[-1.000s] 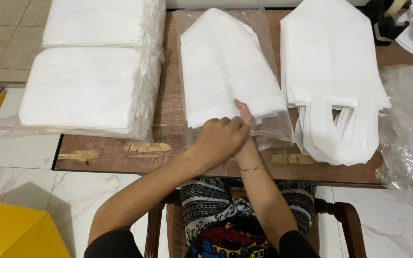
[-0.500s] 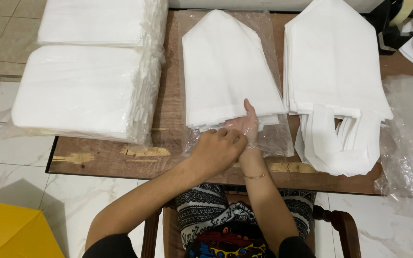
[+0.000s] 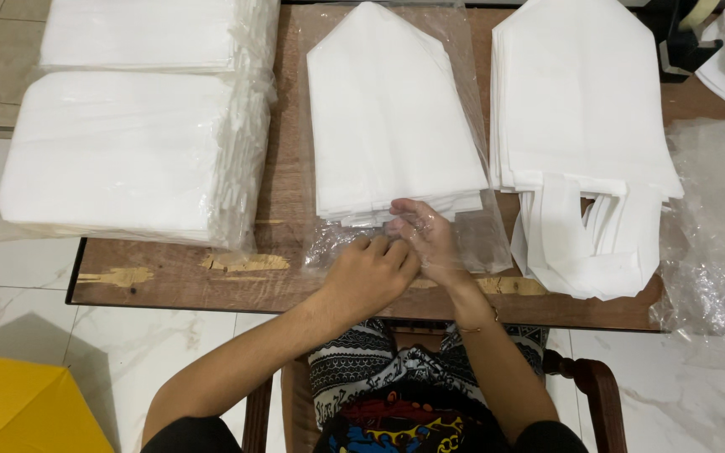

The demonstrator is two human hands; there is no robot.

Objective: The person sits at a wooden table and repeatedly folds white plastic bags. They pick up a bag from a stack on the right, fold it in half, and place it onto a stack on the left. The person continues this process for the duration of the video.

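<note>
A folded stack of white bags (image 3: pixel 388 117) lies at the middle of the wooden table (image 3: pixel 178 277), slid inside a clear plastic sleeve (image 3: pixel 472 239) whose open mouth faces the person. Both hands meet at that mouth, just below the stack's near edge.

To do this step well, the loose film should be gathered evenly from both sides and kept flat against the table, so the stack inside stays square and its layers do not fan out; a light pinch is enough, since the film is thin and creases or tears easily.

The left hand (image 3: pixel 371 273) is curled knuckles-up, fingers bent onto the film near the sleeve's mouth. The right hand (image 3: pixel 425 239) lies just beside it, touching it, fingers spread and pressing or pinching the plastic at the stack's edge; whether it grips film alone or the bags too cannot be told. Both forearms reach forward from the lap and converge.

To the left sit two wrapped bundles (image 3: pixel 127 151); to the right, an unwrapped pile with handles (image 3: pixel 581 151), and crumpled plastic (image 3: pixel 715 243) beyond.
</note>
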